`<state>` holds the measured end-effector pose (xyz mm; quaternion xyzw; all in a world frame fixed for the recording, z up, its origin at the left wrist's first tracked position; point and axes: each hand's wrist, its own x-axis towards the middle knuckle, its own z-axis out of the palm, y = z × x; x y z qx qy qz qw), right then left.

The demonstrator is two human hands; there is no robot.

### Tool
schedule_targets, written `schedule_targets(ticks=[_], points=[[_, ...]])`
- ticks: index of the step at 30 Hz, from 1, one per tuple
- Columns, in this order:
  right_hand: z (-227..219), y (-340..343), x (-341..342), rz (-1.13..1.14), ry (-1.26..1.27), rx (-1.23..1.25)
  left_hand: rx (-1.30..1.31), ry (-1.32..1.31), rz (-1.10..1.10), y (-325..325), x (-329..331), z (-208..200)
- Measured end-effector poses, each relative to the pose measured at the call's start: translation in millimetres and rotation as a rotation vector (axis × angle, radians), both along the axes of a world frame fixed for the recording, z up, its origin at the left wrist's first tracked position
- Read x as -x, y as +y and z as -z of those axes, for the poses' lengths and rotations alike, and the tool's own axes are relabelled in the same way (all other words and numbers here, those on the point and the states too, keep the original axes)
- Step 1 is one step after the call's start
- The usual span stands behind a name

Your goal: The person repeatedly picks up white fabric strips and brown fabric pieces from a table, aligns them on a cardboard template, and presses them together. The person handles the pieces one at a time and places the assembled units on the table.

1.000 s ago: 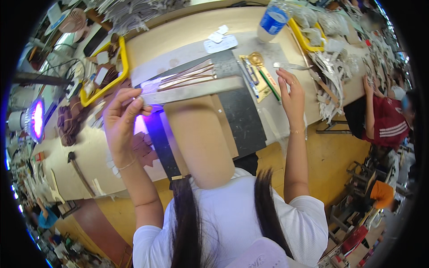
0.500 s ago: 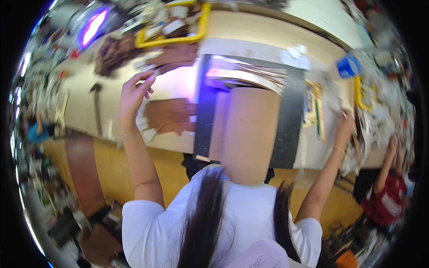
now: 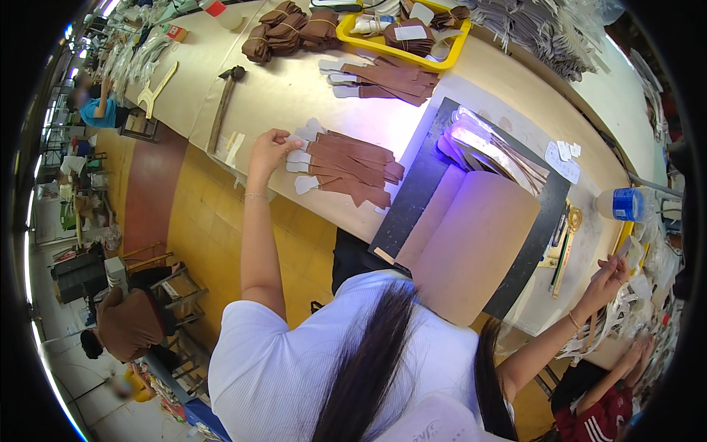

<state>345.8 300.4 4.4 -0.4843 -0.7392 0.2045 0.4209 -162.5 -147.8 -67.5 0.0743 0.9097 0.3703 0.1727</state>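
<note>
My left hand (image 3: 271, 153) is at the left end of a fanned set of flat brown pieces with white tabs (image 3: 350, 163). Its fingertips are pinched together at one white tab (image 3: 298, 141). Far to the right, my right hand (image 3: 605, 283) is raised beside a yellow tray (image 3: 624, 234), fingers bent and closed; what they hold, if anything, I cannot make out. Between my hands, a large curved tan sheet (image 3: 482, 239) leans from my chest onto a dark board (image 3: 508, 283). A stack of curved, shiny-edged pieces (image 3: 495, 144) lies beyond it.
More brown pieces (image 3: 394, 79) lie beyond, near a yellow basket (image 3: 451, 55) and tied brown bundles (image 3: 283, 33). A hammer (image 3: 223, 110) is at left. Pencils (image 3: 563, 254) and a blue-labelled bottle (image 3: 622, 204) are at right. A person in red (image 3: 600, 412) sits close by at lower right.
The view has turned, so the table now slants down to the right. My left hand has come to the tabs of the near brown pieces. My right hand is now by the yellow tray.
</note>
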Motion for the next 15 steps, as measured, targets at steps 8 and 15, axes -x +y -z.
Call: schedule_targets(ticks=[8, 15], points=[[-12, -7, -3, -0.028, 0.033, -0.008, 0.088, 0.075, 0.049, 18, -13, -45], [-27, -21, 16, -0.099, 0.2, -0.012, -0.372, -0.255, 0.494, 65, -75, -185]])
